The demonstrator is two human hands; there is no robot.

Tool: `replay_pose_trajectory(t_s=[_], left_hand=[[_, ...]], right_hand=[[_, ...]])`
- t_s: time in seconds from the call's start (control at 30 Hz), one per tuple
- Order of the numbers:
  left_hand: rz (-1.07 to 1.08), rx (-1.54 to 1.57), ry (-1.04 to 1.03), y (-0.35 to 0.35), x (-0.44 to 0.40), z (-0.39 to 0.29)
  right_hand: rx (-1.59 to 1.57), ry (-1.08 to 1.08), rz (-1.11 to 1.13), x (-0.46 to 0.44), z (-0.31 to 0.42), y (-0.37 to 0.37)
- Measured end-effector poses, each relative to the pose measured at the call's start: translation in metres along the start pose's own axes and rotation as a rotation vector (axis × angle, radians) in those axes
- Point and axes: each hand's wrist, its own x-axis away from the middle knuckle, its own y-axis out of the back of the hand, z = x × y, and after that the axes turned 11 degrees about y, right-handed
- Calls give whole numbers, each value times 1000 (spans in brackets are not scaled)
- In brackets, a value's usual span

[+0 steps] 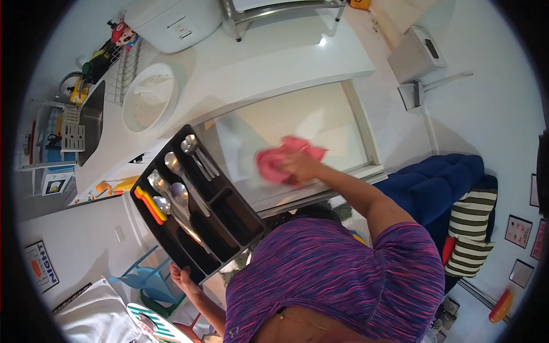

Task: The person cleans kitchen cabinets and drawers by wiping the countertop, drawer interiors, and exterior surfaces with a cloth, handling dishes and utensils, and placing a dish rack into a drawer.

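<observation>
An open drawer (337, 114) with a pale inside sits below the white counter. On its bottom lies a crumpled pink cloth (277, 160), with my right hand (301, 168) pressed round it. My left hand (183, 278) grips the lower left corner of a black cutlery tray (231, 208), held tilted beside the drawer. In the tray's compartments are several metal spoons (179, 194) and other cutlery, and orange and yellow handled pieces (150, 204) at its left side. The fingers under the tray are partly hidden.
On the counter (229, 68) stand a white basin (150, 98), a white appliance (174, 23) and a metal rack (286, 12). A sink (91, 123) is at the left. A blue sofa (432, 186) with striped cushions (473, 214) is at the right.
</observation>
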Motion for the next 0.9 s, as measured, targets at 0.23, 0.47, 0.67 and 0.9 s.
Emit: replay_pose_trajectory(t_s=[0.23, 0.47, 0.67, 0.9], left_hand=[[221, -168, 150, -67, -3, 12], [391, -289, 164, -162, -15, 39], [608, -364, 85, -237, -76, 109], [573, -383, 16, -283, -102, 155]], right_hand=[[125, -943, -52, 129, -25, 78], [-269, -1032, -745, 120, 56, 144], [-415, -1002, -1070, 156, 84, 180], [-256, -1097, -1224, 177, 130, 196]])
